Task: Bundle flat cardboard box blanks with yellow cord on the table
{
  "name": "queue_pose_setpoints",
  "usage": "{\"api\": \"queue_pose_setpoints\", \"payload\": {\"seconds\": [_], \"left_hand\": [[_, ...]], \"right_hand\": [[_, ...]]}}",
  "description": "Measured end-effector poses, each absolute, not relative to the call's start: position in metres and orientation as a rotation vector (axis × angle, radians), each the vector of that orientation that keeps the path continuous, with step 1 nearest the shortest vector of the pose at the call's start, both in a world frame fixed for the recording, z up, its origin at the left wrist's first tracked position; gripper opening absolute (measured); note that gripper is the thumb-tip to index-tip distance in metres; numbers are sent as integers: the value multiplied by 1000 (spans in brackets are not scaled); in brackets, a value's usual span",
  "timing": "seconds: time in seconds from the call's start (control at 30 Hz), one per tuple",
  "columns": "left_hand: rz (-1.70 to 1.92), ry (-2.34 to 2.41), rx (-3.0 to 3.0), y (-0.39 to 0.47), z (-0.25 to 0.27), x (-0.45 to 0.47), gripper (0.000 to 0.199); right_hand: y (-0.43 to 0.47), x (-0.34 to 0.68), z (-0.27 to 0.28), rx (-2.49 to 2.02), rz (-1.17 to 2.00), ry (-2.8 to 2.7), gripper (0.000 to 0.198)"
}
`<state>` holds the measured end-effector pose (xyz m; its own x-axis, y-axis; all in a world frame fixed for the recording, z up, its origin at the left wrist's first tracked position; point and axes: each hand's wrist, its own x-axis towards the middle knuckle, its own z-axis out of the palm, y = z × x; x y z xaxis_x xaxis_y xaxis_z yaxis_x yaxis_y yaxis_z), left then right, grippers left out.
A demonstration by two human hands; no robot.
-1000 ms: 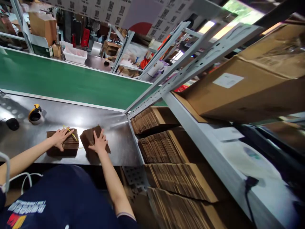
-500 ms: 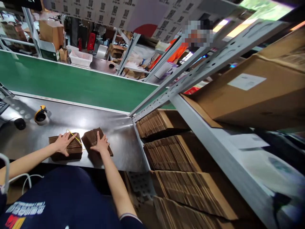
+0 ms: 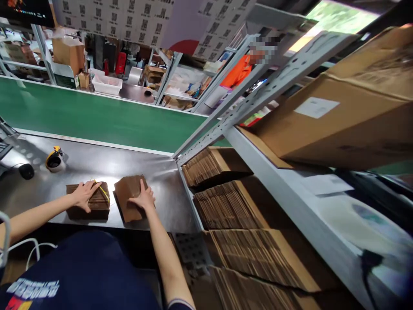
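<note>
On the metal bench, my left hand point(image 3: 84, 196) lies spread over a stack of folded cardboard boxes point(image 3: 97, 212), whose edges face up. A yellow strap point(image 3: 104, 190) crosses the right end of this stack. To its right, a second batch of folded cardboard boxes point(image 3: 126, 199) leans over, its broad brown face showing upward. My right hand point(image 3: 144, 199) rests on the right side of that batch, fingers stretched and apart. What lies beneath its palm is hidden. A narrow strip of metal separates the two stacks.
A tape dispenser point(image 3: 54, 160) and a black round object point(image 3: 26, 171) stand at the bench's left. Rows of folded cardboard point(image 3: 229, 206) fill the rack on the right, beneath a large carton point(image 3: 348, 120). Beyond the bench runs a green belt point(image 3: 97, 118); a person in orange point(image 3: 237, 72) is behind it.
The right-hand batch has tipped and spread rightward, so its broad face now shows instead of its edges. My right hand moved slightly right with it. My left hand stayed on its stack.
</note>
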<state>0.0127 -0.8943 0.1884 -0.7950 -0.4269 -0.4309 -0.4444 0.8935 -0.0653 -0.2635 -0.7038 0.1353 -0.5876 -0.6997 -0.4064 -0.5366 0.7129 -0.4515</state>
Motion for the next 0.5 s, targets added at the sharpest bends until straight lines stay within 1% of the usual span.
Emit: {"api": "queue_pose_setpoints", "payload": {"seconds": [0.17, 0.3, 0.4, 0.47, 0.5], "left_hand": [[30, 2621, -464, -898, 187, 4, 147], [44, 2627, -400, -897, 188, 1, 150], [64, 2635, -457, -900, 188, 2, 150], [64, 2644, -523, -906, 186, 3, 147], [57, 2649, -542, -909, 185, 3, 144]], "right_hand": [[-667, -289, 146, -841, -644, 2377, 139], [-651, -307, 163, -798, -1023, 2292, 137], [-645, -315, 180, -775, -1337, 2035, 124], [-641, -314, 189, -755, -1440, 1823, 111], [-639, -312, 193, -742, -1437, 1776, 105]]}}
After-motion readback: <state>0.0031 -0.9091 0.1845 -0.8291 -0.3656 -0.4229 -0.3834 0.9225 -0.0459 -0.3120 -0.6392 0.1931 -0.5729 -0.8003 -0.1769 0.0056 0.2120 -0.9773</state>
